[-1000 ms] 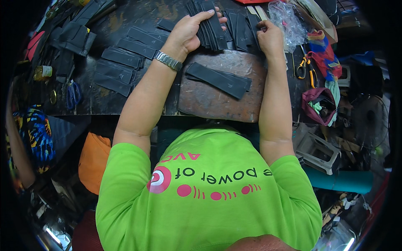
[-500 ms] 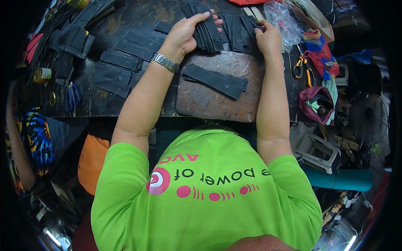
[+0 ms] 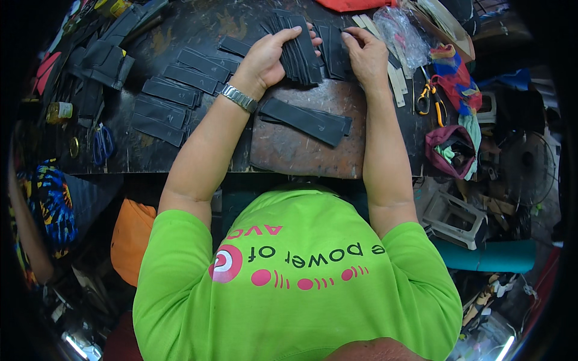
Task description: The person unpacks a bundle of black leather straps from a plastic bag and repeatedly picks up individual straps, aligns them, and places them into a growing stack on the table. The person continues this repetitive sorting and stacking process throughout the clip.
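Observation:
My left hand [image 3: 272, 55] is closed around a thick stack of flat black strips [image 3: 300, 51], which look like leather, its thumb lying across the top. Just to the right lie more black strips [image 3: 334, 54] on the table. My right hand [image 3: 367, 55] has its thumb and fingers pinched at the right edge of these strips. Nearer to me, a small crossed pile of black strips [image 3: 307, 122] rests on a worn brown board [image 3: 289, 157]. Several similar piles of strips [image 3: 171, 93] are spread left of my left forearm.
On the right are pale flat slats [image 3: 396, 84], clear plastic wrap [image 3: 409, 36], orange-handled pliers [image 3: 426, 99] and a maroon pouch [image 3: 447, 150]. Blue-handled scissors [image 3: 103, 144], a small jar [image 3: 59, 112] and black pieces [image 3: 99, 63] lie left. Another person's arm [image 3: 30, 222] is at far left.
My right hand has moved left, bringing the splayed strips closer together and uncovering the pale slats. The stack in my left hand has shifted slightly toward me.

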The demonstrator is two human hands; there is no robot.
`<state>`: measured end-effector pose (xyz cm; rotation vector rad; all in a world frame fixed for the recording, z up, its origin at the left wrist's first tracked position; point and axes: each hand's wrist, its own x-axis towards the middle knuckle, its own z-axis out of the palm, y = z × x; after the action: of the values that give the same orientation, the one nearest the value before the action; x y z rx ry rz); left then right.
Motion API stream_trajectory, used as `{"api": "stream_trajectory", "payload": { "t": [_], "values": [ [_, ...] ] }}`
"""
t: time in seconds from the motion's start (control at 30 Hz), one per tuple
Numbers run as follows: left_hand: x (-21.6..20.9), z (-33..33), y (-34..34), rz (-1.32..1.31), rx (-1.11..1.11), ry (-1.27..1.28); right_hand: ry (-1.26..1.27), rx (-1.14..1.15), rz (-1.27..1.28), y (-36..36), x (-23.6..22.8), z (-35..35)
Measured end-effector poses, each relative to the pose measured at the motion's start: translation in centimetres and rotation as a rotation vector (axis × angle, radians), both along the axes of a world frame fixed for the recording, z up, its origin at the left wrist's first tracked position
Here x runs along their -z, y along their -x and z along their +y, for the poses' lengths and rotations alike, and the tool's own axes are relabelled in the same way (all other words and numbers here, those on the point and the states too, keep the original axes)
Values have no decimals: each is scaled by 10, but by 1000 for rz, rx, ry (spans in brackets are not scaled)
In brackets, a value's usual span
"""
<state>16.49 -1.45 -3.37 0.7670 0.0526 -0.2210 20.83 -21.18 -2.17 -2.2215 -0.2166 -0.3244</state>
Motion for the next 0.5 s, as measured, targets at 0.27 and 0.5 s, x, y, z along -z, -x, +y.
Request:
{"api": "stream_trajectory", "payload": {
  "t": [0.27,0.5],
  "values": [
    [2,-1,2,-6,62,15,-369,-303,72,32,-13,36],
    [0,2,2,34,84,-2,-453,-272,101,20,-2,29]
  ]
}}
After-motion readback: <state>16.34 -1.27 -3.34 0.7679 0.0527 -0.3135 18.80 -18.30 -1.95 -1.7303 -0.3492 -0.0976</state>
